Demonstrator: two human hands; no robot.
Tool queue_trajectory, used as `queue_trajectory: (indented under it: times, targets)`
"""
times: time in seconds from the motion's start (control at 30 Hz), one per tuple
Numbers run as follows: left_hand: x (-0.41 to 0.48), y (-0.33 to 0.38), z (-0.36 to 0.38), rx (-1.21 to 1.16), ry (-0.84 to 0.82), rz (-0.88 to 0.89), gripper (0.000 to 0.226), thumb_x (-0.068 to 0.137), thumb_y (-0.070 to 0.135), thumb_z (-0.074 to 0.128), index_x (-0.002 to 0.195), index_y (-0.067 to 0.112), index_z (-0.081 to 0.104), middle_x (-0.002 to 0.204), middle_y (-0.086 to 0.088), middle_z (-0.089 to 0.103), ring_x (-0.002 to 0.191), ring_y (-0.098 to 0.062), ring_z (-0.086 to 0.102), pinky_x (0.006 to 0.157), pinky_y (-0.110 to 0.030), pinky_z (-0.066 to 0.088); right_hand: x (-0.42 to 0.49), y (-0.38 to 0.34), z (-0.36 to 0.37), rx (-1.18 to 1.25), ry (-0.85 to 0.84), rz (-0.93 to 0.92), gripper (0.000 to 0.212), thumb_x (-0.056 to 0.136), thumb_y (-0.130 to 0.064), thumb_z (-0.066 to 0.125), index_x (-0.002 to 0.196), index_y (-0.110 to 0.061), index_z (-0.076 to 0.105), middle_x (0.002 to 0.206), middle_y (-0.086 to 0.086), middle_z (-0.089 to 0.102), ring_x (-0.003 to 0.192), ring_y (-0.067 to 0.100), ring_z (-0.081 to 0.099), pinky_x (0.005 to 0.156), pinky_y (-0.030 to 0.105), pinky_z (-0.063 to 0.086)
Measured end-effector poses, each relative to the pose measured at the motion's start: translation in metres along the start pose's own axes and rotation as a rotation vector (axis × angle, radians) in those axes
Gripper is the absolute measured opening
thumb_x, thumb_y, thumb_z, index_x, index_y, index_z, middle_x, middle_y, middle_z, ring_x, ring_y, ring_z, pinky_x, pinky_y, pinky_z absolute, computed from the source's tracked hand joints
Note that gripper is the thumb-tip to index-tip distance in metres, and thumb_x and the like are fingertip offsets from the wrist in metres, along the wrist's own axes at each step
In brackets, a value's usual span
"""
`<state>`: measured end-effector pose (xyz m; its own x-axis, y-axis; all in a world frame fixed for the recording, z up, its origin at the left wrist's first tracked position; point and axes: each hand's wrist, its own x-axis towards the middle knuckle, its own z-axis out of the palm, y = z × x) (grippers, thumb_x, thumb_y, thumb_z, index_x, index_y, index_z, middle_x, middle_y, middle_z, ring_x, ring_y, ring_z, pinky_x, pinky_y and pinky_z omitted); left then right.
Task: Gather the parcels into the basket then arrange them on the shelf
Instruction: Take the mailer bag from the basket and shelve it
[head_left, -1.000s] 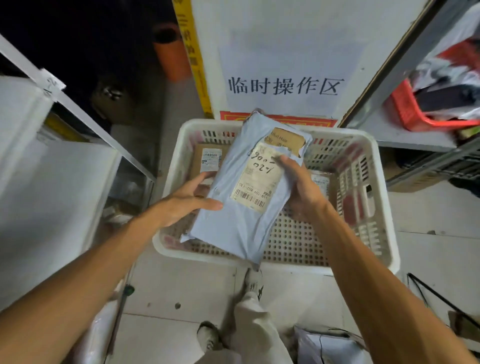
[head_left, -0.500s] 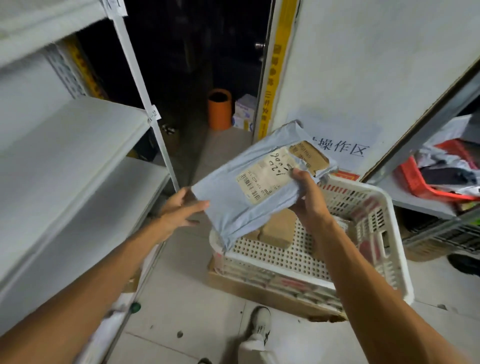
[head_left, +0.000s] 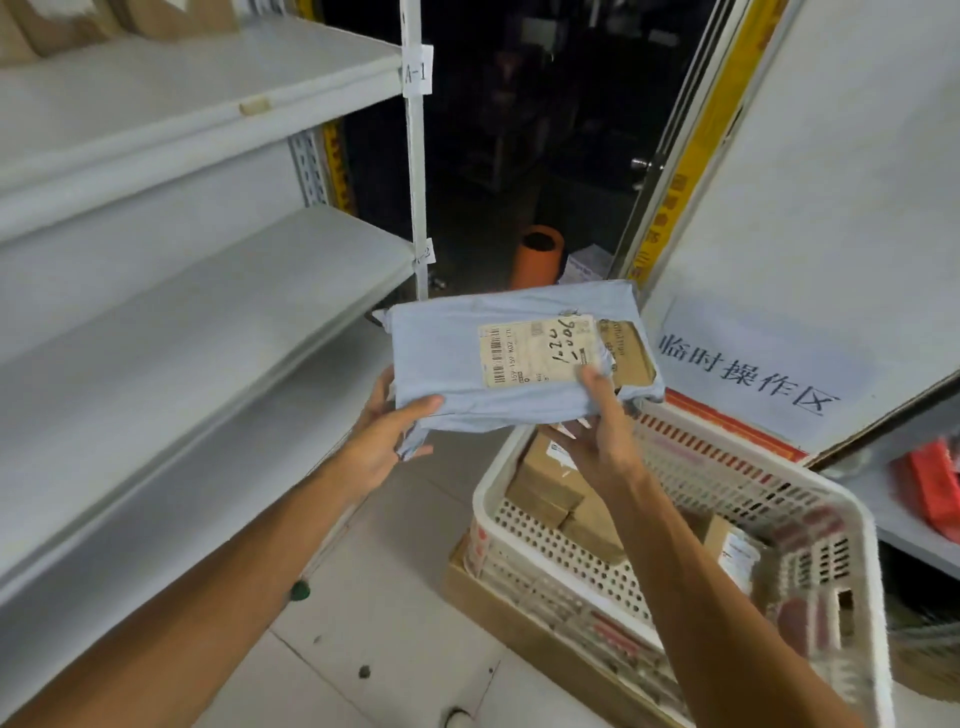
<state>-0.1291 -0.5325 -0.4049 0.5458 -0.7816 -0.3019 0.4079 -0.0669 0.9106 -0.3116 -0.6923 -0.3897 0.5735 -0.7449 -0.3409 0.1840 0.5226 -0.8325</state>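
Near right: white plastic basket (head_left: 852, 512) on a flattened cardboard sheet (head_left: 498, 603) on the floor. Brown cardboard boxes (head_left: 550, 483) inside, so by the look of it more trips to come.

Above the basket's far-left corner: holding the blue-grey poly mailer (head_left: 457, 353) flat, shipping label (head_left: 535, 351) up, lifted off the basket and not yet on the white shelf (head_left: 156, 395). Gripping its near-left corner with the left hand (head_left: 387, 441), thumb on top, fingers curled under. Pinching the near-right edge with the right hand (head_left: 597, 441), thumb pressed on the label's corner, fingers beneath.

Step in hand, by my read: carrying this mailer left onto the shelf.

To do it well:
- Read the handwritten number before letting go; check against the "A-1" tag (head_left: 417, 73) on the upright post (head_left: 415, 182). Second tag lower down, too blurred to read.
- Aim for the middle board (head_left: 208, 322), just left of the mailer and about level with it.
- Lead in with the left edge, flat, and slide well back from the lip.
- Support from below: soft bag, likely to sag or fold if held by one corner.
- Leave the label up and toward the aisle.
- Release right first, push home with left.
- Mind the post when swinging across.

Far: brown parcels (head_left: 67, 26) on the top board, far left; orange bin (head_left: 537, 257) in the dark doorway.
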Motion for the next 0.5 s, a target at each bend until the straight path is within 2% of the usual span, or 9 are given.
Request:
queue_trajectory:
  times: [0.1, 0.13, 0.2, 0.27, 0.37, 0.4, 0.43, 0.47, 0.5]
  targets:
    - [-0.005, 0.007, -0.017, -0.121, 0.101, 0.080, 0.073, 0.067, 0.024, 0.078, 0.133, 0.030, 0.046, 0.131, -0.004, 0.060, 0.117, -0.029, 0.059, 0.090, -0.053, 0.051, 0.012, 0.002, 0.014, -0.108, -0.124, 0.110, 0.066, 0.069, -0.052, 0.076, 0.129, -0.032, 0.056, 0.131, -0.006, 0.062, 0.124, 0.020, 0.055, 0.098, 0.046, 0.048]
    - [-0.006, 0.009, -0.023, -0.152, 0.104, 0.117, 0.073, 0.070, 0.020, 0.076, 0.136, 0.022, 0.045, 0.132, -0.010, 0.059, 0.117, -0.033, 0.059, 0.089, -0.052, 0.052, 0.017, 0.004, 0.018, -0.124, -0.173, 0.133, 0.065, 0.070, -0.052, 0.076, 0.129, -0.034, 0.056, 0.132, -0.007, 0.061, 0.125, 0.020, 0.055, 0.097, 0.044, 0.048]
    - [-0.013, 0.015, -0.028, -0.157, 0.131, 0.212, 0.059, 0.077, 0.009, 0.068, 0.132, 0.012, 0.049, 0.127, -0.014, 0.062, 0.111, -0.033, 0.062, 0.083, -0.046, 0.055, 0.026, 0.012, 0.024, -0.111, -0.218, 0.166, 0.047, 0.079, -0.044, 0.072, 0.123, -0.033, 0.060, 0.129, -0.005, 0.064, 0.124, 0.020, 0.056, 0.100, 0.043, 0.046]
    - [-0.022, 0.023, -0.033, -0.147, 0.203, 0.275, 0.044, 0.079, 0.004, 0.061, 0.122, 0.013, 0.056, 0.116, -0.008, 0.068, 0.101, -0.027, 0.067, 0.078, -0.042, 0.058, 0.032, 0.019, 0.031, -0.033, -0.239, 0.193, 0.040, 0.083, -0.039, 0.067, 0.122, -0.029, 0.061, 0.123, -0.002, 0.068, 0.120, 0.023, 0.059, 0.102, 0.046, 0.046]
    - [-0.036, 0.040, -0.044, -0.133, 0.368, 0.335, 0.043, 0.074, 0.006, 0.065, 0.116, 0.014, 0.055, 0.107, -0.004, 0.070, 0.097, -0.025, 0.067, 0.073, -0.040, 0.058, 0.038, 0.025, 0.038, 0.069, -0.214, 0.239, 0.037, 0.086, -0.038, 0.065, 0.117, -0.018, 0.063, 0.106, 0.004, 0.074, 0.110, 0.028, 0.064, 0.094, 0.045, 0.052]
    - [-0.041, 0.046, -0.049, -0.108, 0.401, 0.354, 0.041, 0.074, 0.007, 0.065, 0.114, 0.014, 0.056, 0.103, -0.003, 0.070, 0.095, -0.025, 0.067, 0.070, -0.036, 0.058, 0.039, 0.026, 0.041, 0.044, -0.188, 0.251, 0.050, 0.082, -0.039, 0.071, 0.124, -0.013, 0.061, 0.108, 0.006, 0.073, 0.111, 0.030, 0.064, 0.087, 0.043, 0.055]
    - [-0.046, 0.053, -0.054, -0.087, 0.432, 0.369, 0.037, 0.074, 0.009, 0.065, 0.110, 0.016, 0.058, 0.099, -0.001, 0.070, 0.091, -0.023, 0.067, 0.066, -0.032, 0.057, 0.041, 0.028, 0.043, -0.025, -0.169, 0.263, 0.075, 0.074, -0.041, 0.079, 0.137, -0.010, 0.051, 0.116, 0.009, 0.071, 0.111, 0.032, 0.065, 0.081, 0.043, 0.057]
    - [-0.052, 0.060, -0.059, -0.067, 0.464, 0.379, 0.034, 0.072, 0.012, 0.066, 0.105, 0.018, 0.060, 0.093, 0.002, 0.070, 0.086, -0.020, 0.068, 0.062, -0.028, 0.056, 0.043, 0.030, 0.045, -0.130, -0.153, 0.267, 0.098, 0.069, -0.042, 0.084, 0.148, -0.012, 0.035, 0.124, 0.009, 0.066, 0.107, 0.033, 0.067, 0.080, 0.044, 0.058]
    - [-0.059, 0.066, -0.065, -0.053, 0.494, 0.389, 0.032, 0.069, 0.015, 0.066, 0.100, 0.021, 0.061, 0.089, 0.004, 0.070, 0.081, -0.016, 0.068, 0.061, -0.026, 0.055, 0.042, 0.030, 0.050, -0.252, -0.147, 0.247, 0.105, 0.072, -0.041, 0.084, 0.154, -0.018, 0.023, 0.131, 0.007, 0.059, 0.102, 0.030, 0.067, 0.083, 0.046, 0.057]
